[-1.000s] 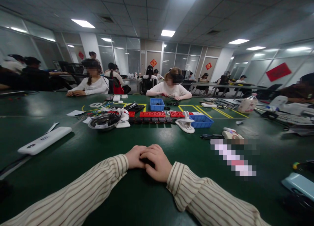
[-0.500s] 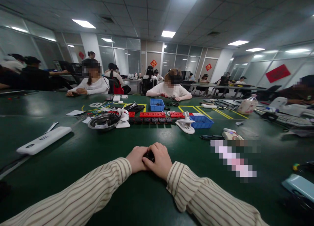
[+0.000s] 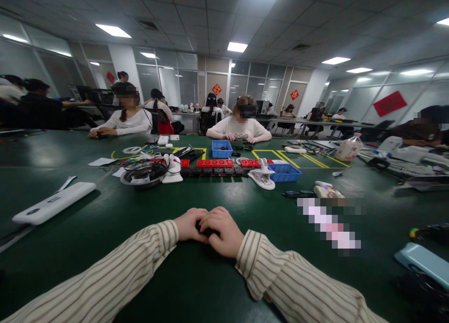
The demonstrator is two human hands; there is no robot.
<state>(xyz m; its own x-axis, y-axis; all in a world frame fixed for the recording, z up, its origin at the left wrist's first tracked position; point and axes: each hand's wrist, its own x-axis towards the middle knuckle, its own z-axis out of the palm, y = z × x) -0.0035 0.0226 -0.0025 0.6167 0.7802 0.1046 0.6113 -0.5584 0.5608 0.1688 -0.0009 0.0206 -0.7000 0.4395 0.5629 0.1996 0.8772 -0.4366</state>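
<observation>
Both hands meet low over the green table, around a small dark object (image 3: 206,229) that is mostly covered by my fingers, so I cannot make out its kind. My left hand (image 3: 188,223) is closed on its left side, with the thumb toward me. Over the top and right side, my right hand (image 3: 226,232) curls its fingers, and its thumb points left. The fingertips of the two hands touch or overlap. Past them lies a row of red and black socket strips (image 3: 214,163).
A metal bowl of cables (image 3: 142,179) and a white clip (image 3: 262,177) stand beyond my hands, near a blue bin (image 3: 286,172) and a second blue bin (image 3: 221,149). A white power strip (image 3: 56,202) lies at left. Co-workers sit across the table.
My right thumb has shifted toward me and lies lower, and more of the dark object's upper side is covered. The whole view has swung slightly to the right.
</observation>
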